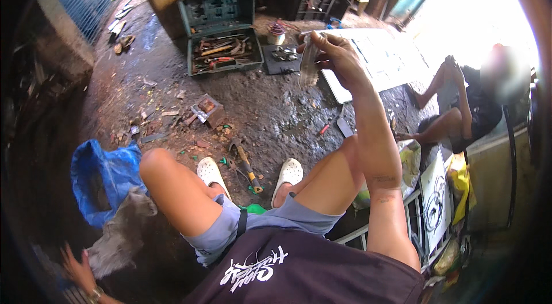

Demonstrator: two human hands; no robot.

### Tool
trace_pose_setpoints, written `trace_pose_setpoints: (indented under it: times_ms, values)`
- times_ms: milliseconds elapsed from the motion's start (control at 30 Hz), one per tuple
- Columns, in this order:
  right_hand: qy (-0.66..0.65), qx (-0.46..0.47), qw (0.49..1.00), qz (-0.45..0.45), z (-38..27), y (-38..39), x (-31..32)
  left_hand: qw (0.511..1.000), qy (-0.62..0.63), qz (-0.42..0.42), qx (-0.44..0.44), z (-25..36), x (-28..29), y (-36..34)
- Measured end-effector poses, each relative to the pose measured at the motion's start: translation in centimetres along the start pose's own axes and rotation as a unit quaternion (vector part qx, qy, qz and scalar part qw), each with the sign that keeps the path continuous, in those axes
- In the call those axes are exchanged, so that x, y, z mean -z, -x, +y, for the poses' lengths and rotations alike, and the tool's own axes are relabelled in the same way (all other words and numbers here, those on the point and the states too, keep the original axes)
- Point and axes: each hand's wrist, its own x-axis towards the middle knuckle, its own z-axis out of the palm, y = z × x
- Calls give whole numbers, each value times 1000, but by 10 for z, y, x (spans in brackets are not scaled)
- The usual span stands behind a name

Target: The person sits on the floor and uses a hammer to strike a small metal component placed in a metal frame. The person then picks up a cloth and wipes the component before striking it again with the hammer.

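The right hand [342, 60] is raised in front of the person and pinches a clear plastic bag [310, 64] between thumb and fingers near its top, so the bag hangs over the floor [270, 97], just left of the white panel [411, 62]. The bag looks light, limp and thin, probably slippery and easy to tear; the gathered top seems the best hold, leaving the lower part to dangle. Its contents, if any, are too blurred to tell.

The left hand [79, 270] is low at the left, fingers spread, at the edge of a crumpled grey cloth [123, 229]; whether the thumb touches it I cannot tell. The cloth looks soft and floppy, likely easiest to lift by a bunched fold.

Counted: one clear bag, one grey cloth and one blue sack [123, 160] beside the left knee. Between two white clogs [211, 173] lies one hammer [244, 157], which should be head-heavy and best held by its handle. Farther off stand one toolbox [224, 69] with its lid raised, its tools too jumbled to count, and one dark tray [272, 66] of metal pieces, also uncountable. One co-worker [486, 103] sits at the right, both hands raised together.
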Motion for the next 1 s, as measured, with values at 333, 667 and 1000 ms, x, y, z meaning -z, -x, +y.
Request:
trace_pose_setpoints:
  times_ms: [333,667,1000]
  values:
    - [30,113,974,-195,-69,73,-106,341,803,-355,-335,417,122,-24]
    - [65,183,972,-135,-68,47,-88,327,739,-471,-354,554,122,18]
    - [-10,58,998,-32,21,-6,-43,358,767,-453,-280,600,104,49]
